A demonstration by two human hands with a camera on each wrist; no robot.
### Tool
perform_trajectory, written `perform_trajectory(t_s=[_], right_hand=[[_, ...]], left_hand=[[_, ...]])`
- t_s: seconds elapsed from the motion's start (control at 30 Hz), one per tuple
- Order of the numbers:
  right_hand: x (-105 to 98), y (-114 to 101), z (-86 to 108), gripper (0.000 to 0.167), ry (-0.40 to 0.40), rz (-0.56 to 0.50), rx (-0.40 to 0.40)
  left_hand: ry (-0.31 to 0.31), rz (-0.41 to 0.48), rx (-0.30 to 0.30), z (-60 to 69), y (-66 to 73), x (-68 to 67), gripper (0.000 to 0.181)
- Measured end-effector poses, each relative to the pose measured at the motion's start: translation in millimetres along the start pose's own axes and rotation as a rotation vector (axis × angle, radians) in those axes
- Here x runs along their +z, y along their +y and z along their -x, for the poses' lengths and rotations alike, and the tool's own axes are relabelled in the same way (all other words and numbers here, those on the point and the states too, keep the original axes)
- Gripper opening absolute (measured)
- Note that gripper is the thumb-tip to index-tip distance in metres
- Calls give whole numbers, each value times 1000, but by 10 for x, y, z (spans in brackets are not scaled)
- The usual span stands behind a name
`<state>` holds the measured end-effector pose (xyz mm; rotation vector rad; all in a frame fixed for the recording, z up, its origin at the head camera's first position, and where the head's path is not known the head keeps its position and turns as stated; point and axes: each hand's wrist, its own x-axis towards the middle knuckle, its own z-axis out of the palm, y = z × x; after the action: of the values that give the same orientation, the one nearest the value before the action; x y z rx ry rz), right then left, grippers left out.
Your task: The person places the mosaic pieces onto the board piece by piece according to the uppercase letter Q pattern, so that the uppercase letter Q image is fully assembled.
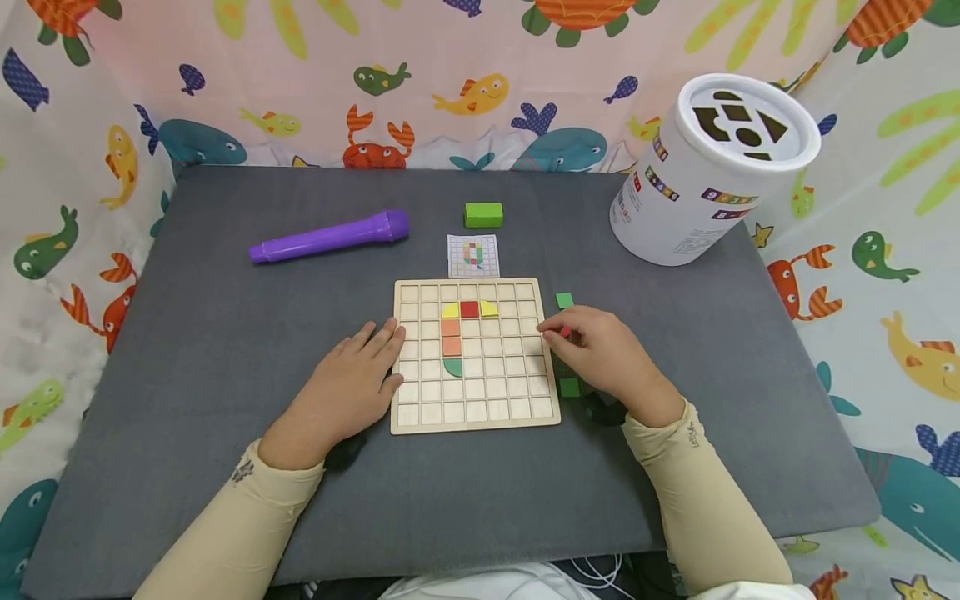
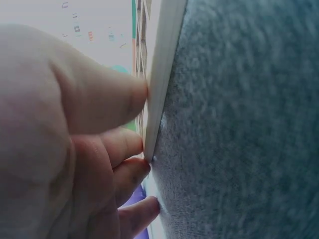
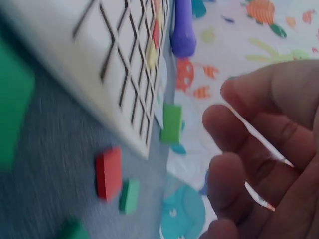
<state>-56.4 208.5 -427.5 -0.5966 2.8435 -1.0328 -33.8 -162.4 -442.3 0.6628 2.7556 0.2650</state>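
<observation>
Spanning the frame: grey surface (image 1: 465,492). White lidded tub (image 1: 690,192), upper right. Wooden grid board (image 1: 497,390), centre. Left hand (image 1: 341,396): fingers straight, touching board's left edge. Right hand (image 1: 606,354): at board's right edge, fingers loosely bent, nothing seen between them; contact unclear. Purple microphone-shaped object (image 1: 330,238), upper left. Grid card (image 1: 473,256), just above board; green block (image 1: 483,215) above that. Red, yellow, orange and green pieces (image 1: 468,309) on board; loose green pieces (image 1: 569,388) and one red piece (image 3: 108,174), right of board.
</observation>
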Motion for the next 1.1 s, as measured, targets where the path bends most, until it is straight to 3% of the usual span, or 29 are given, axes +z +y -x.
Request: perform_trajectory(t_s=[0.17,0.37,0.57,1.1], right_hand=[[-161,127,25,17,41,88,119],[-129,248,-19,24,-51,234,194],[1,299,-52,28,-126,343,186],[77,322,-78,18,-42,392,112]], left_hand=[[16,-32,5,1,-4,-2,61],[18,-37,4,6,-18,-6,62],[16,-46,10,-10,-18,2,62],[32,-56,7,-3,0,33,63]])
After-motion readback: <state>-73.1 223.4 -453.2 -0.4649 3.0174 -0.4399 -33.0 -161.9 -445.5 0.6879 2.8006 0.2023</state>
